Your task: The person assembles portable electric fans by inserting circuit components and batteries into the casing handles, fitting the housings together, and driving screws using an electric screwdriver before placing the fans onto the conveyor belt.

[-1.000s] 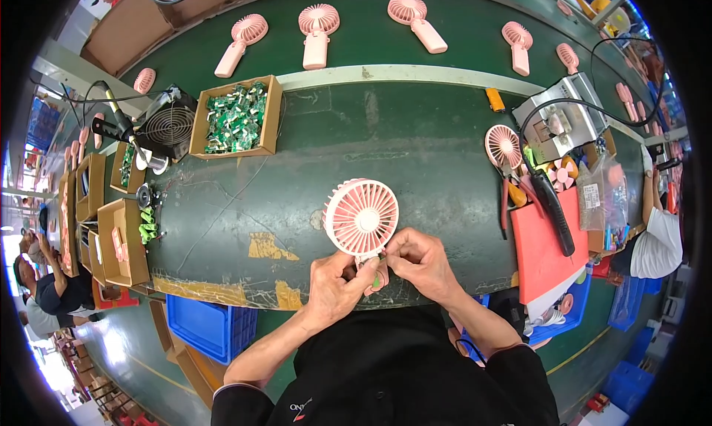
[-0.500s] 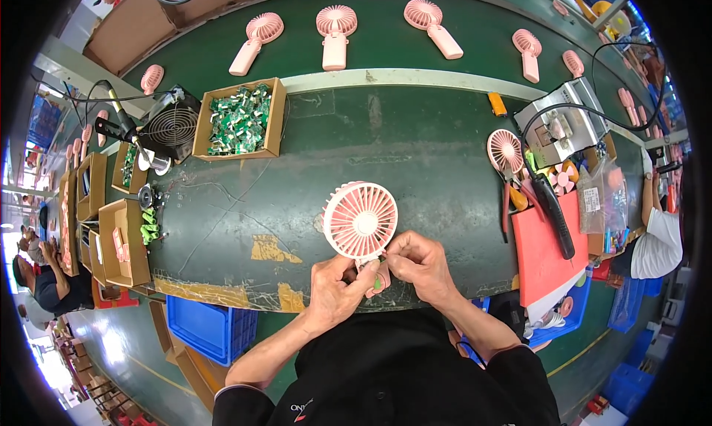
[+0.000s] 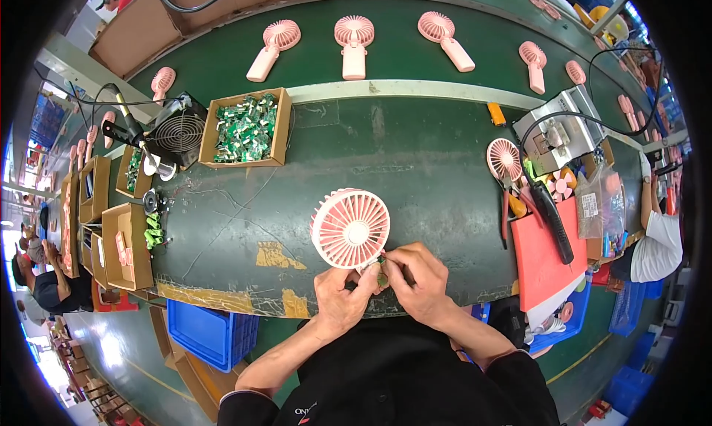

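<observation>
A pink handheld fan (image 3: pixel 350 228), its round slatted grille facing up, is held over the near edge of the bench. My left hand (image 3: pixel 343 297) is closed round the fan's neck and upper handle, just below the grille. Beside it, my right hand (image 3: pixel 419 283) pinches at the handle with thumb and forefinger; what lies between those fingertips is too small to make out. A bit of green (image 3: pixel 383 274) shows at the handle between both hands. My fingers hide most of the handle.
A cardboard box of green circuit boards (image 3: pixel 247 133) stands at the back left, beside a soldering iron (image 3: pixel 132 125). On the right are pliers (image 3: pixel 507 192), a pink fan front (image 3: pixel 504 159), a black-handled tool (image 3: pixel 552 222) and a metal device (image 3: pixel 560 133). Pink fans (image 3: pixel 354 46) line the far belt.
The fan in my hands has shifted slightly left and tilted a little. My right hand stays pinched at its handle. Pink fans on the far belt have moved rightward relative to the box.
</observation>
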A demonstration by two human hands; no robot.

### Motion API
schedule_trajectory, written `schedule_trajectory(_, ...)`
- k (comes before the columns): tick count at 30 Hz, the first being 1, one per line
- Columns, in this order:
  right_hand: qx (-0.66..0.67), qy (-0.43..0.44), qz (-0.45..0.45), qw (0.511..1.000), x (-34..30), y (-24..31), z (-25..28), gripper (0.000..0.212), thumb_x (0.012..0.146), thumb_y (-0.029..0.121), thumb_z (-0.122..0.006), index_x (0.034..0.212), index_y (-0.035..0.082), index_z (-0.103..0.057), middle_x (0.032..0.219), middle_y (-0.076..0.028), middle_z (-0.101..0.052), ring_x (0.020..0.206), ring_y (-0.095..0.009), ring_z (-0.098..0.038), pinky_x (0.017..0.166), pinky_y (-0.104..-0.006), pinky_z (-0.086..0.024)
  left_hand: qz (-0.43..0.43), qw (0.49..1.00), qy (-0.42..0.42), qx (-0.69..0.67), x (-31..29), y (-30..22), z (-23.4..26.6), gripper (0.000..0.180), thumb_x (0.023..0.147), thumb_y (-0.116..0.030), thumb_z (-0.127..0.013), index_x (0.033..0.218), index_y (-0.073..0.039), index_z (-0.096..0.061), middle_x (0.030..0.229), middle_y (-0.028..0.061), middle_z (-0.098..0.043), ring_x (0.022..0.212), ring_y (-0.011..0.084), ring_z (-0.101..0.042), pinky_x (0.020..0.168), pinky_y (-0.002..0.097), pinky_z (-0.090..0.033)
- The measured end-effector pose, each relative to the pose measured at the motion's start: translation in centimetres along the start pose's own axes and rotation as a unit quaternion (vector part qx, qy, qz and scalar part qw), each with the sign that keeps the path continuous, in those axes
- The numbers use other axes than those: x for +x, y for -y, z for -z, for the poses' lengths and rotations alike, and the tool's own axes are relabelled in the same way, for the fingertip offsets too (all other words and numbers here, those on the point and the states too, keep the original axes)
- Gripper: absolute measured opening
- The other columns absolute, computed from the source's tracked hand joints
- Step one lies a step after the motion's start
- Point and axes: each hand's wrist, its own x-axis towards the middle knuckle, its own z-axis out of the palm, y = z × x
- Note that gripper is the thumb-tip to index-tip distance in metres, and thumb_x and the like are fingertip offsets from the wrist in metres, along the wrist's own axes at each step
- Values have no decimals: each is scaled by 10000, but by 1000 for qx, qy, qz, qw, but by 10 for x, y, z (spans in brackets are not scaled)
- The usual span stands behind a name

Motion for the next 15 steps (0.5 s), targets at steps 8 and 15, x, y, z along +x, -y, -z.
schedule_trajectory(8,-66,10,68,995,4,5,0,241,742,-95,-679,976,-49,-648,840,-139,-623,671,-264,-625,564,-357,-499,-57,996,-58,46,7,-10,-5,77,831,-69,-701,863,1,-697,698,85,-694,589,118,-660,557,275,-516)
schedule_trajectory(15,-46,56,22,997,0,20,-9,336,756,-121,-639,1085,-54,-630,854,-144,-593,698,-255,-596,610,-328,-482,-173,973,-135,78,7,1,2,103,784,-32,-738,813,28,-659,631,117,-632,510,203,-630,473,320,-489)
